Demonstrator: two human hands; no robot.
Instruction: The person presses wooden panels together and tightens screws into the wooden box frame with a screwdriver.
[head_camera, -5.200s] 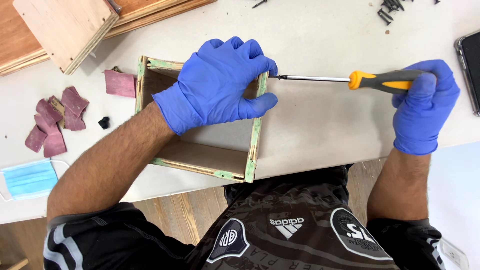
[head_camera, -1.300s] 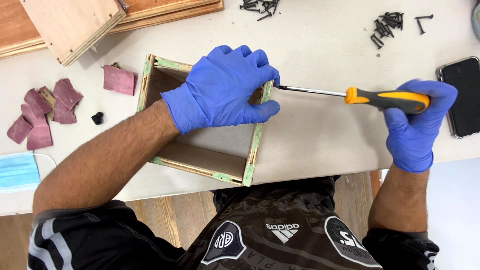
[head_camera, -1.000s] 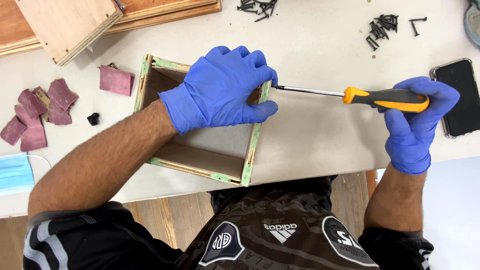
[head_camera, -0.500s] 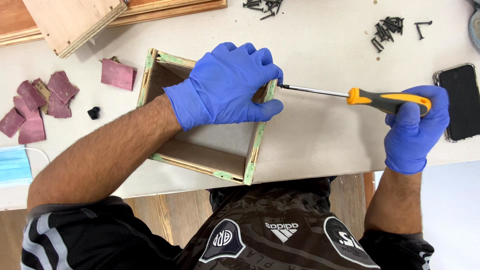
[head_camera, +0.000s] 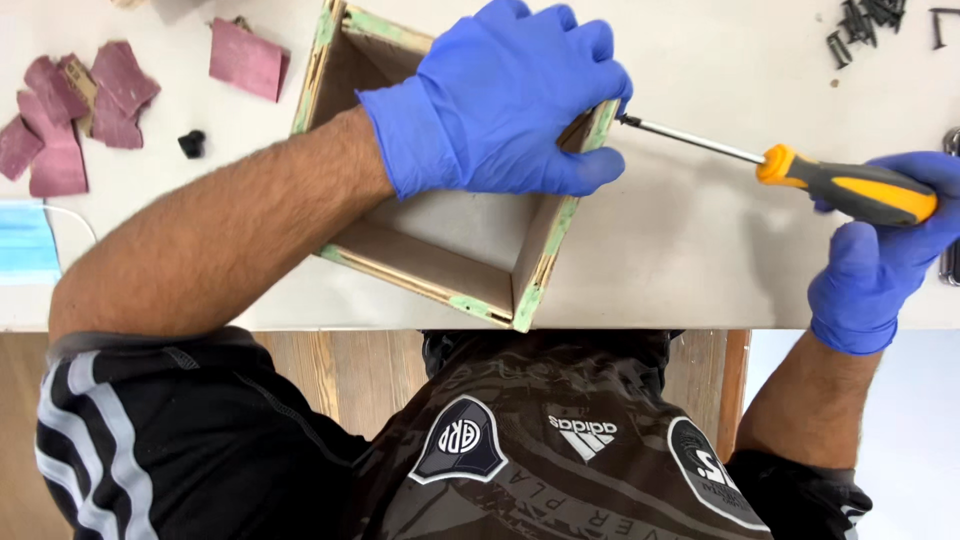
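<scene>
A square wooden frame (head_camera: 535, 265) with green-stained edges lies on the white table (head_camera: 680, 250). My left hand (head_camera: 505, 95), in a blue glove, grips the frame's far right corner and holds it down. My right hand (head_camera: 885, 250), also gloved in blue, is closed around the orange and black handle of a screwdriver (head_camera: 835, 185). The metal shaft runs left and its tip meets the outer side of the frame's right board, just beside my left fingers. The screw itself is hidden.
Several dark red sandpaper scraps (head_camera: 85, 100) and a small black piece (head_camera: 191, 144) lie at the far left. A blue face mask (head_camera: 25, 240) sits at the left edge. Loose black screws (head_camera: 860, 25) are scattered at the top right. The table's near edge runs just below the frame.
The view has moved closer and slightly lower. Both hands keep the same hold; the screwdriver stays pressed to the frame's right side, with my right hand shifting a little on the handle.
</scene>
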